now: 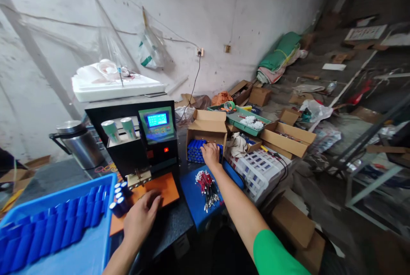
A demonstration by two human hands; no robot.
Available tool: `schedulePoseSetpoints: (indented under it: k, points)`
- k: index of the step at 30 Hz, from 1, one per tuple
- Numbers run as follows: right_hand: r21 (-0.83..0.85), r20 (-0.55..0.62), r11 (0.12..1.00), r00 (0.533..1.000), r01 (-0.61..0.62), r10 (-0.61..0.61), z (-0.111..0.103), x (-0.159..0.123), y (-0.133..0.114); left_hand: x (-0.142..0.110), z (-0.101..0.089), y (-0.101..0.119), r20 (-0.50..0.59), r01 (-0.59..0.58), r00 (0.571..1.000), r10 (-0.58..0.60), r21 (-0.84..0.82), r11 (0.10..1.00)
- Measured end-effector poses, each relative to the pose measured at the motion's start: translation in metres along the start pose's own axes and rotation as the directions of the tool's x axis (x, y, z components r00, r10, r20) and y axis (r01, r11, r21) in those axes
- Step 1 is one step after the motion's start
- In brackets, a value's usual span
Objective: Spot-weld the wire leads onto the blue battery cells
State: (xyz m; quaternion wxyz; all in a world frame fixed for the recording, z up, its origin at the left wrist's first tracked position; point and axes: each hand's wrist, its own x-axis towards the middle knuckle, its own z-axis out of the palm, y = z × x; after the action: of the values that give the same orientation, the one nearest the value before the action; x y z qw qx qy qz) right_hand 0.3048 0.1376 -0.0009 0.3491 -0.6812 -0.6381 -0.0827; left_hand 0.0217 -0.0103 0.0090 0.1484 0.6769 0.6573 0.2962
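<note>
My right hand (210, 155) reaches into an open cardboard box (206, 126) packed with blue battery cells (196, 150). Its fingers are apart over the cells, and no cell shows lifted in them. My left hand (142, 215) rests at the orange board (165, 191) before a black machine with a lit screen (157, 119). Its fingers are loosely bent, with nothing visible in them. Just left of that hand stands a small group of blue cells with white tops (119, 198). Red and black wire leads with white connectors (206, 187) lie in a bundle on a blue surface (192, 200).
A blue tray (86, 258) with rows of blue cells fills the lower left. Behind it stands a steel jug (78, 144). To the right are a white plastic basket (256, 172), a green tray (238, 119) and an open carton (288, 138). More cartons (293, 221) lie below.
</note>
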Motion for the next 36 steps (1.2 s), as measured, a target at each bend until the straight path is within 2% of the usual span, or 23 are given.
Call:
schedulePoseSetpoints:
  k: [16,20,22,23,26,29,32,36]
  points:
    - [0.015,0.170,0.998,0.984,0.056,-0.058,-0.001,0.014,0.010,0.000,0.000,-0.001,-0.027,-0.016,1.000,0.016,0.019,1.000]
    - [0.007,0.203,0.999,0.978,0.049,-0.049,-0.019,0.013,0.004,0.000,0.000,0.005,-0.021,-0.014,1.000,0.015,0.059,0.998]
    - [0.037,0.141,0.998,0.989,0.050,-0.054,-0.034,0.002,0.005,-0.002,0.003,0.009,-0.031,-0.018,0.999,0.020,0.073,0.997]
    - [0.073,0.063,0.995,0.995,0.071,-0.075,-0.042,-0.007,0.008,-0.003,0.005,0.011,-0.045,-0.027,0.999,0.030,0.071,0.997]
    - [0.235,-0.130,0.958,0.982,0.165,-0.137,-0.066,-0.060,0.029,-0.004,0.016,0.016,-0.075,-0.018,0.997,0.023,0.072,0.997]
    - [0.352,-0.234,0.919,0.967,0.179,-0.098,-0.089,-0.147,0.061,-0.006,0.024,0.022,-0.078,-0.017,0.997,0.023,0.076,0.997]
    - [0.375,-0.246,0.927,0.967,0.025,0.074,-0.103,-0.252,0.100,-0.008,0.026,0.031,-0.060,0.002,0.998,0.003,0.084,0.996]
    - [0.314,-0.110,0.914,0.946,-0.257,0.304,-0.104,-0.382,0.144,-0.009,0.024,0.041,-0.067,0.013,0.998,-0.008,0.079,0.997]
